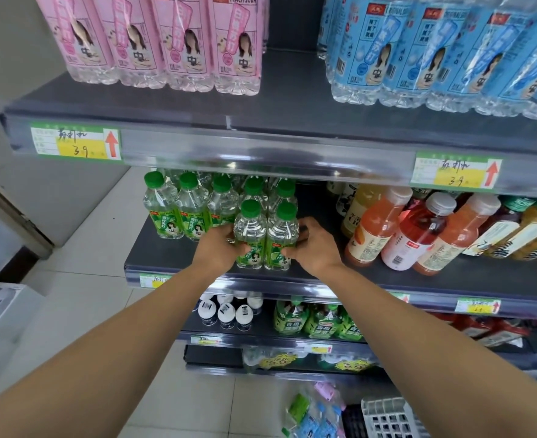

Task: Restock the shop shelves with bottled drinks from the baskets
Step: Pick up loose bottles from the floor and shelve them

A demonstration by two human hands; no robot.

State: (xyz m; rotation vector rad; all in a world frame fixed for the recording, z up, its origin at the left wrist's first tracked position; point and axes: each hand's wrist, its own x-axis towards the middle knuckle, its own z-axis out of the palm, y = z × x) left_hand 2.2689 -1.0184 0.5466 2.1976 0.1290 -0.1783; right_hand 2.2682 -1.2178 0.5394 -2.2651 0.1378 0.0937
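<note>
Dark grey shop shelving fills the view, with pale floor tiles below and a light wall to the left. On the middle shelf [172, 260], both bare arms reach in to two green-capped lime soda bottles [265, 238] standing upright side by side at the front edge, touching each other. The left hand [218, 248] wraps the left bottle, its fingers [242, 249] curled across the green label; the right hand [316, 245] cups the right bottle, fingers [287, 251] pressed against its label. Both hands grip the pair from the outer sides. Just behind and to the left stands a block of matching lime bottles [194, 210], labels reading "LIME SODA".

To the right on the same shelf, orange and red juice bottles [415, 232] with white caps lean toward the left. The top shelf carries pink bottles [178, 42] marked "PEACH SODA" and blue bottles [444, 52], the print on these partly legible as "ORIGINAL". Green-and-yellow price tags [74, 142] on the shelf edge show a handwritten "3.9" beside a red arrow pointing up.

On the floor at the bottom right sits a white plastic basket [387, 415] beside a black one, with loose pink, blue and green bottles [314, 412] lying just to their left.
</note>
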